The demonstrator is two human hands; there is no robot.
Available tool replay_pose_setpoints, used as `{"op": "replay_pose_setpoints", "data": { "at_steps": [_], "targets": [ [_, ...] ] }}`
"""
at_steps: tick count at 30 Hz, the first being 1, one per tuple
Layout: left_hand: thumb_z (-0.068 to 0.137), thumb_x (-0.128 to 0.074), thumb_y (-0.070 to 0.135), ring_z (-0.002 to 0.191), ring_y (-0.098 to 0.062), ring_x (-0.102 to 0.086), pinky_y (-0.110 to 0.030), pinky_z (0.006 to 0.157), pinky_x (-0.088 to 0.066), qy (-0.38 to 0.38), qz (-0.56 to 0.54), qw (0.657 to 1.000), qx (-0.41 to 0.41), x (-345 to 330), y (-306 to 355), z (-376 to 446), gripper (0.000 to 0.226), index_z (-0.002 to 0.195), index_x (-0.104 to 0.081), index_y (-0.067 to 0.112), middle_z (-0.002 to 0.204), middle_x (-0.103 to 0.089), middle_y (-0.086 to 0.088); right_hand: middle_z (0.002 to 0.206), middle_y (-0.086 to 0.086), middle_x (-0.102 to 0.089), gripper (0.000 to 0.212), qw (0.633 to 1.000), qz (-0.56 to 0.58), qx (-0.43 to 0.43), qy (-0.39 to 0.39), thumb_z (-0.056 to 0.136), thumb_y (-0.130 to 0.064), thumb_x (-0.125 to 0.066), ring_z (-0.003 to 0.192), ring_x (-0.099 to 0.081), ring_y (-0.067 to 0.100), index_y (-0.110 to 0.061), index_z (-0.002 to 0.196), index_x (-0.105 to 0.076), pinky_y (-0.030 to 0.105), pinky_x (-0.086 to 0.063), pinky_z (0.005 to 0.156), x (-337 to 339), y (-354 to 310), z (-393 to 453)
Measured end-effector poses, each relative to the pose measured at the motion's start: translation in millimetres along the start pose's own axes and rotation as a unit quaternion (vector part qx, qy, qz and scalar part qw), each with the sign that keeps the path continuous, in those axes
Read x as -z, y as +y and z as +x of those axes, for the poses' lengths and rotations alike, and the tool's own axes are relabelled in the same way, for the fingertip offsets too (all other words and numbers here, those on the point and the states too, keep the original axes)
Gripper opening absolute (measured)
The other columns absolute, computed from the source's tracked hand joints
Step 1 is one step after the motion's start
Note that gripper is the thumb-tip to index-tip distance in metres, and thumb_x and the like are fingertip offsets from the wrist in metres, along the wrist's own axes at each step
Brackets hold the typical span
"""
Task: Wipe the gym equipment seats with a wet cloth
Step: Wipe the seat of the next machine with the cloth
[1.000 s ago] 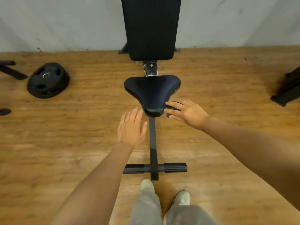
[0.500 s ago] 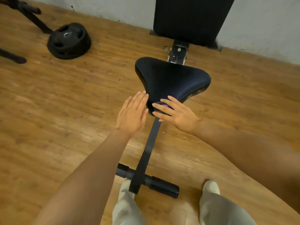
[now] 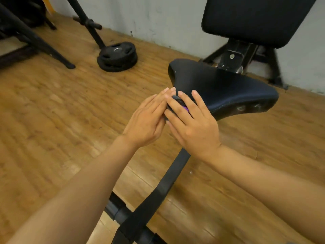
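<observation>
Both hands meet at the front tip of the seat [image 3: 219,85]. Left hand [image 3: 146,122]: fingers straight and held together, pointing up toward the seat's nose, palm turned inward to face the right hand. Fingertips [image 3: 168,91] reach the small dark bundle between the hands, touching it from the left side; nothing curled round it.

Right hand [image 3: 193,124]: fingers spread a little and nearly straight, laid flat over the cloth [image 3: 184,108], pressing it down from above. Only a purple patch and a dark grey edge of the cloth show between the index and middle fingers; the rest is covered, so its full shape is hard to tell. Thumb hidden under the hand, cannot tell if it pinches the cloth from below.

Cloth sits under the right fingers and against the left fingertips, right at the narrow front end of the seat, probably touching the seat edge, blurry there.

Seat is black, padded, wide at the back and narrowing to the front, tilted across the right half of the view. Behind it the black backrest [image 3: 255,20] stands upright near the wall [image 3: 167,20]. Black frame bar [image 3: 165,187] runs from under the hands down to the bottom edge. Wooden floor [image 3: 52,120] all around. Stack of black weight plates [image 3: 117,56] lies on the floor well left of the seat, with dark rack legs [image 3: 35,43] further left.
</observation>
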State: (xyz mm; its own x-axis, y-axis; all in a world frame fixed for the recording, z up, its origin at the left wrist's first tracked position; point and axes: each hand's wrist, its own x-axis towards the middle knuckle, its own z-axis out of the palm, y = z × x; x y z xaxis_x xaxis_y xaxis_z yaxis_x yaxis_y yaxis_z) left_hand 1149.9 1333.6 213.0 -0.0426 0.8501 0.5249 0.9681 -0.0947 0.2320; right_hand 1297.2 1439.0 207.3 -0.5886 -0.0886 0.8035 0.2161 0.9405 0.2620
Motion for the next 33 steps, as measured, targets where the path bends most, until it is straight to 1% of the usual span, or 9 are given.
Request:
{"op": "replay_pose_setpoints", "data": {
  "at_steps": [6,10,13,16,19,24,26,29,33],
  "targets": [
    [0.101,-0.042,0.006,0.145,-0.025,-0.035,-0.038,0.118,-0.030,0.062,0.025,0.997,-0.049,-12,-7,-1,0.049,0.147,-0.036,-0.006,0.154,-0.038,-0.019,0.144,0.010,-0.056,0.039,0.990,-0.015,0.111,0.091,0.095,-0.017,-0.072,0.132,-0.053,0.035,-0.015,0.133,-0.064,0.048,-0.042,0.112,-10,34,-35],
    [0.104,-0.037,0.019,0.144,-0.024,-0.036,-0.032,0.119,-0.028,0.083,0.046,0.995,-0.024,-22,4,-6,0.052,0.150,-0.030,-0.005,0.155,-0.036,-0.019,0.159,0.005,-0.032,0.063,0.979,0.011,0.160,0.127,0.095,-0.022,-0.072,0.145,-0.033,0.031,-0.019,0.149,-0.041,0.045,-0.029,0.119,-29,70,-65],
    [0.105,-0.037,0.025,0.147,-0.024,-0.031,-0.031,0.120,-0.025,0.086,0.050,0.995,-0.009,-27,14,-11,0.055,0.151,-0.028,-0.003,0.157,-0.032,-0.019,0.166,0.002,-0.014,0.061,0.977,0.029,0.173,0.121,0.103,-0.020,-0.057,0.152,-0.018,0.030,-0.022,0.156,-0.028,0.045,-0.018,0.124,-35,81,-71],
    [0.104,-0.040,0.024,0.148,-0.026,-0.029,-0.036,0.120,-0.027,0.095,0.055,0.994,-0.005,-29,18,-15,0.055,0.150,-0.030,-0.004,0.158,-0.030,-0.020,0.158,0.005,-0.034,0.046,0.978,0.051,0.163,0.117,0.106,-0.024,-0.048,0.149,-0.026,0.031,-0.019,0.150,-0.040,0.048,-0.020,0.123,-31,65,-60],
    [0.104,-0.040,0.021,0.149,-0.025,-0.028,-0.041,0.119,-0.030,0.091,0.060,0.994,0.001,-30,19,-17,0.055,0.151,-0.028,-0.003,0.159,-0.029,-0.019,0.148,0.009,-0.050,0.039,0.974,0.053,0.176,0.135,0.101,-0.026,-0.055,0.139,-0.044,0.033,-0.017,0.140,-0.058,0.050,-0.030,0.118,-28,49,-43],
    [0.106,-0.036,0.033,0.148,-0.023,-0.028,-0.037,0.120,-0.028,0.106,0.076,0.991,0.036,-32,29,-19,0.059,0.152,-0.027,-0.002,0.159,-0.029,-0.018,0.148,0.002,-0.045,0.058,0.959,0.028,0.218,0.181,0.093,-0.024,-0.074,0.140,-0.041,0.028,-0.022,0.144,-0.046,0.044,-0.030,0.119,-41,74,-50],
    [0.105,-0.035,0.037,0.146,-0.023,-0.032,-0.034,0.119,-0.029,0.124,0.094,0.986,0.055,-32,42,-15,0.059,0.150,-0.033,-0.002,0.157,-0.034,-0.016,0.157,0.004,-0.032,0.067,0.966,0.047,0.196,0.162,0.099,-0.018,-0.065,0.149,-0.026,0.028,-0.023,0.155,-0.029,0.043,-0.023,0.123,-44,95,-68],
    [0.105,-0.036,0.033,0.144,-0.024,-0.035,-0.039,0.118,-0.030,0.132,0.114,0.983,0.059,-36,66,1,0.052,0.145,-0.043,0.001,0.154,-0.039,-0.014,0.156,0.015,-0.027,0.071,0.989,0.075,0.060,0.114,0.103,-0.016,-0.051,0.154,-0.010,0.024,-0.024,0.160,-0.009,0.043,-0.013,0.125,-47,126,-97],
    [0.106,-0.030,0.032,0.145,-0.028,-0.033,-0.051,0.118,-0.027,0.142,0.138,0.977,0.074,-50,78,11,0.050,0.142,-0.046,0.001,0.150,-0.044,-0.015,0.152,0.017,-0.029,0.056,0.992,0.078,0.015,0.094,0.106,-0.019,-0.043,0.154,-0.005,0.022,-0.023,0.157,-0.020,0.043,-0.007,0.125,-50,132,-108]
  ]
}}
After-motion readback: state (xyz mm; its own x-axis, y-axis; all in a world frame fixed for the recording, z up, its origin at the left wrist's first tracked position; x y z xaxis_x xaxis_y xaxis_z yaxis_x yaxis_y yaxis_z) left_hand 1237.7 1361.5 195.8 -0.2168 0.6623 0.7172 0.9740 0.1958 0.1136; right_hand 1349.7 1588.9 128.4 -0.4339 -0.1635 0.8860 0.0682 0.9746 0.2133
